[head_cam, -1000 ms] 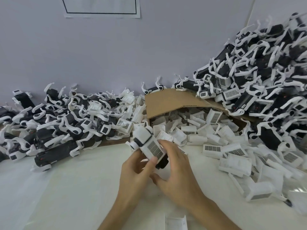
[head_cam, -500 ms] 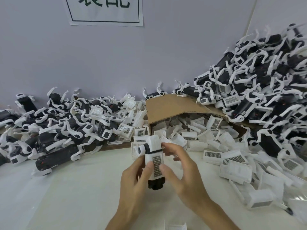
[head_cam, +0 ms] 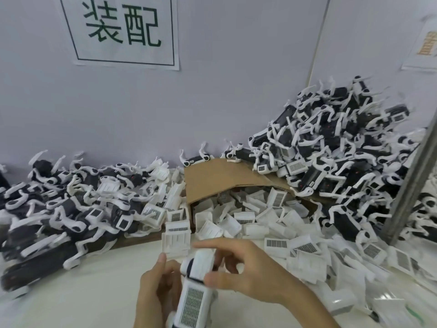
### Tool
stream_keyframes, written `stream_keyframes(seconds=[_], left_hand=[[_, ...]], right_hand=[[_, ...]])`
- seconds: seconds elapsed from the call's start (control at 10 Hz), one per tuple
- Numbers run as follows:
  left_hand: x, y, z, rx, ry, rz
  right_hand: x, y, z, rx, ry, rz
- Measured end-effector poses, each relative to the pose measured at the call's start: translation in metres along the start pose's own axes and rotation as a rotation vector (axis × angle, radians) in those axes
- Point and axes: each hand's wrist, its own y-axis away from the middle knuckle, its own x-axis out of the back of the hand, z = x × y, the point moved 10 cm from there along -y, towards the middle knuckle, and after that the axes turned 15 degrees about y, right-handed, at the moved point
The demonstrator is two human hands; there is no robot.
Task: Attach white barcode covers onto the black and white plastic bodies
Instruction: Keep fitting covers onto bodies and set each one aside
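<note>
Two hands, one black and white plastic body (head_cam: 201, 258), which was held low centre over the white table (head_cam: 82, 292).
We logged the left hand (head_cam: 155, 297) gripping it from its left side, thumb up, and the right hand (head_cam: 250, 275) curled over it, thumb pressed at the cover's upper edge. The white barcode cover (head_cam: 192, 304) sat on the body, barcode facing us. Loose covers (head_cam: 260, 223) spilled from a cardboard box (head_cam: 224, 181) behind. We noted a left pile of bodies (head_cam: 59, 209) and a taller right pile of bodies (head_cam: 343, 150) against the wall.
</note>
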Motion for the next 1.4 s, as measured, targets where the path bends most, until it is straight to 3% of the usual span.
stream_keyframes(seconds=[0.1,0.2,0.3,0.4,0.5,0.6,0.7,0.8,0.9,1.0,1.1,1.2,1.4], left_hand=[[-0.004,-0.001,-0.005,0.076,0.065,0.008],[-0.006,-0.008,-0.003,0.053,0.04,0.005],[0.011,-0.025,0.018,-0.057,-0.112,0.106],[0.024,-0.036,0.026,-0.09,-0.199,0.179],[0.025,-0.035,0.021,-0.112,-0.295,0.162],[0.018,-0.034,0.024,-0.174,-0.362,0.111],[0.018,-0.032,0.026,-0.208,-0.338,0.116],[0.022,-0.029,0.029,-0.242,-0.305,0.163],[0.028,-0.028,0.029,-0.238,-0.264,0.208],[0.03,-0.026,0.029,-0.237,-0.221,0.24],[0.039,-0.024,0.028,-0.149,-0.042,0.321],[0.053,-0.023,0.036,-0.024,0.237,0.395],[0.084,-0.023,0.083,-0.099,0.481,0.397]], right_hand=[[-0.004,-0.007,-0.014,0.024,0.189,-0.162],[0.002,-0.016,-0.029,0.073,0.305,-0.175],[0.053,-0.03,-0.026,-0.021,0.187,0.014],[0.185,-0.028,-0.008,-0.223,0.08,0.528],[0.293,-0.012,-0.006,-0.03,-0.755,0.956],[0.309,-0.008,0.012,-0.184,-0.713,1.04],[0.233,-0.019,0.017,-0.338,0.001,0.814],[0.106,-0.003,0.039,-0.29,0.249,0.56],[0.007,0.007,0.055,-0.247,0.258,0.393],[-0.03,0.002,0.066,-0.264,0.524,0.254],[-0.048,-0.003,0.07,-0.254,0.611,0.113],[-0.044,-0.001,0.069,-0.248,0.623,0.151],[-0.024,0.009,0.084,-0.383,0.649,0.275]])
